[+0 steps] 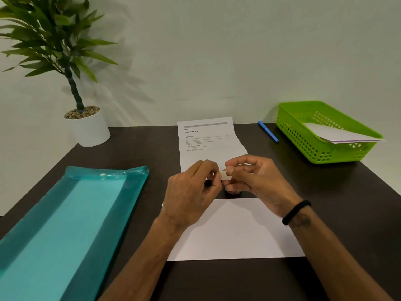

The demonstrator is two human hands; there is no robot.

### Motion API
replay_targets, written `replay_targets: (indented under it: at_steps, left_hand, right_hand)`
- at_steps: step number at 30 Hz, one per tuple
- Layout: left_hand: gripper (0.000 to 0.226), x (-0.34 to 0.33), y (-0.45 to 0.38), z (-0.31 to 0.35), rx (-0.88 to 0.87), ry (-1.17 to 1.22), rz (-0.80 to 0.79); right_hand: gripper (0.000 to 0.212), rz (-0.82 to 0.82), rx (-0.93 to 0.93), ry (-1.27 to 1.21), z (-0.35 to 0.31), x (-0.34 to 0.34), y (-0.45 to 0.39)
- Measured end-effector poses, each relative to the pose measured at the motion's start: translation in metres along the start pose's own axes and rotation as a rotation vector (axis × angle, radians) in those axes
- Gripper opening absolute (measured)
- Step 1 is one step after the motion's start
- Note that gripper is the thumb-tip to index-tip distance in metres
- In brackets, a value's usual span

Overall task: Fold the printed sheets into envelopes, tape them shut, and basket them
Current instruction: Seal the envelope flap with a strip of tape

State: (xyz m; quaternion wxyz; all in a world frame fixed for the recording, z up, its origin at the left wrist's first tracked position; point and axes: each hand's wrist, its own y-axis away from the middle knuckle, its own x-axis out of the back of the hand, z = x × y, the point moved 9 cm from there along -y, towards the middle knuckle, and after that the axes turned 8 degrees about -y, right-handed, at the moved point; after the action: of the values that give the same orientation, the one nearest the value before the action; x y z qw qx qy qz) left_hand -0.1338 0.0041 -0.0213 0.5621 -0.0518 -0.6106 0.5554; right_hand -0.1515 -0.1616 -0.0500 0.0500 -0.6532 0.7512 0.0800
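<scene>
Both my hands up together over the desk [325, 192]. Left hand [191, 192] and right hand [258, 181] pinch a short tape strip [225, 174] between fingertips; a clear roll [233, 190] sits under the right fingers. Folded sheet [236, 231] lies below my wrists. Printed sheet [208, 144] just beyond the hands. Basket [321, 135] far right, holding paper.
</scene>
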Motion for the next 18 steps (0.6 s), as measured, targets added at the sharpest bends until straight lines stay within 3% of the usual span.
replay_targets:
  at_steps: [5, 9, 14, 18]
  left_hand:
    - [0.020, 0.003, -0.001, 0.000, 0.006, -0.002, 0.022]
    - [0.025, 0.004, -0.001, 0.000, -0.001, 0.012, 0.031]
    - [0.016, 0.003, -0.001, -0.001, 0.031, 0.034, 0.022]
    - [0.024, 0.001, -0.001, -0.014, 0.209, 0.164, 0.010]
  right_hand:
    - [0.033, -0.093, -0.122, -0.096, 0.010, -0.008, 0.003]
    - [0.034, -0.112, -0.114, -0.152, 0.009, -0.007, 0.002]
    - [0.037, -0.020, 0.008, -0.102, 0.001, 0.005, -0.003]
    - [0.036, 0.095, 0.093, 0.040, -0.007, 0.012, -0.004]
